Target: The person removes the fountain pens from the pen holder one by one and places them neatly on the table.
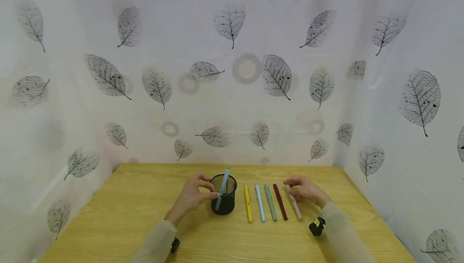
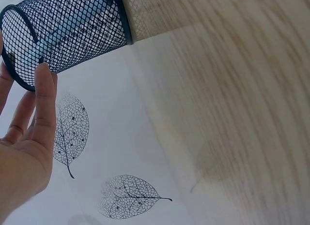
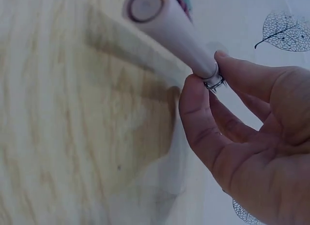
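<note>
1. Black wire-mesh cylindrical pen cup (image 1: 223, 200), lower centre of the head view; a light blue plastic pen (image 1: 222, 189) stands inside it.
2. Row of plastic pens right of the cup: yellow pen (image 1: 247, 203); pale blue pen (image 1: 259, 202); grey-green pen (image 1: 270, 202); dark red pen (image 1: 280, 201); pale pink pen (image 1: 294, 203).
3. Light yellow wooden table (image 1: 127, 214) with visible grain, across the bottom.
4. White fabric backdrop (image 1: 232, 73), printed with grey skeleton leaves and faint rings, filling the upper frame.

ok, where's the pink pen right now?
Head view: the pink pen lies rightmost in the row on the table, beside the dark red pen; the right hand pinches its far end.
</note>
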{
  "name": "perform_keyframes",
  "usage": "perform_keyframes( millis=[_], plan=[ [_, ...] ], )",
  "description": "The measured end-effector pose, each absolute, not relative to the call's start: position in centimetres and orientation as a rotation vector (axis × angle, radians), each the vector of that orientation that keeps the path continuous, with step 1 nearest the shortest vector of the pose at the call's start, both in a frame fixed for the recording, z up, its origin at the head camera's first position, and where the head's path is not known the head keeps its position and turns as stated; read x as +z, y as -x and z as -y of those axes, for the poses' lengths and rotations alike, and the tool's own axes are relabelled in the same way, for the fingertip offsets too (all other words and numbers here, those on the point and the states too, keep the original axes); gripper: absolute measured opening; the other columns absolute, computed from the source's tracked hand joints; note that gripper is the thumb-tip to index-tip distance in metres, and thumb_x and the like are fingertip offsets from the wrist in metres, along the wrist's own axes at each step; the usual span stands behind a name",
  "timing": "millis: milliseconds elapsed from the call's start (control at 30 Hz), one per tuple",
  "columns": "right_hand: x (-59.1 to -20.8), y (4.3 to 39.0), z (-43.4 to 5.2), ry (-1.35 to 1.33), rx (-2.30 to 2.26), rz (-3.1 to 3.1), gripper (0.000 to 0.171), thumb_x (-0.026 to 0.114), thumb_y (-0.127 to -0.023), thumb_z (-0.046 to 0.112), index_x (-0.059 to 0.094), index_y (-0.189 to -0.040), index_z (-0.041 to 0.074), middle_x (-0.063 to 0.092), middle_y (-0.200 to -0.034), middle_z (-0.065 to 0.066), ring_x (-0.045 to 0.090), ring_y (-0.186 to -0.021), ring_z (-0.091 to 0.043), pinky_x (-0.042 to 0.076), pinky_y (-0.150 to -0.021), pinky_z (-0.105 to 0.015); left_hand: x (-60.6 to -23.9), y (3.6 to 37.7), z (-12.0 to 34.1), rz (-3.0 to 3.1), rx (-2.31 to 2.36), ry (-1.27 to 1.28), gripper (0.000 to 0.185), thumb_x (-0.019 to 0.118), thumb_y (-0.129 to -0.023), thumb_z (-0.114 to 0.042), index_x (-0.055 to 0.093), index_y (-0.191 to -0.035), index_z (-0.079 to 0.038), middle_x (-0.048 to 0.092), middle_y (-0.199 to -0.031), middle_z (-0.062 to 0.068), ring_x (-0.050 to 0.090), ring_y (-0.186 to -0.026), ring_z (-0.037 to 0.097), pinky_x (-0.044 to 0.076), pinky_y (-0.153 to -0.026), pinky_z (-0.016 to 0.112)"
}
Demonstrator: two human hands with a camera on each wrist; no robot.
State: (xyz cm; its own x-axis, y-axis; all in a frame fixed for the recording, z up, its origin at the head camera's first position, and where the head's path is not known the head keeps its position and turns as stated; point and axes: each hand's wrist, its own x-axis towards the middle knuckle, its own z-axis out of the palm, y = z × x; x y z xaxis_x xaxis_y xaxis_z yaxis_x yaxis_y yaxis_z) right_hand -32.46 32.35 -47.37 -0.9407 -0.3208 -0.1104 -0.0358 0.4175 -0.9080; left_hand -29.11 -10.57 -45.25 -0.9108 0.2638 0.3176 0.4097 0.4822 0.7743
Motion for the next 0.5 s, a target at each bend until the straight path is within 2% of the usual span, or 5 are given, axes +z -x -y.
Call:
perform_keyframes(
  millis=[500],
  plan=[
    [-48.38,33.00,-32.18,0.358,-1.485,-2.453,0.038,0.063,-0.094,0.002,0.057,-0.130,-0.007,0.052,-0.128,-0.029,0.064,-0.087,-0.019,0.058,-0.073,-0.035,-45.22,29.26,10.59,2.586,-1.370,0.588,0.014,0.085,-0.074,-0.033,0.072,-0.074,-0.028,0.063,-0.115,0.007,0.056,-0.115,0.028,0.044,-0.098,0.055]
  ],
)
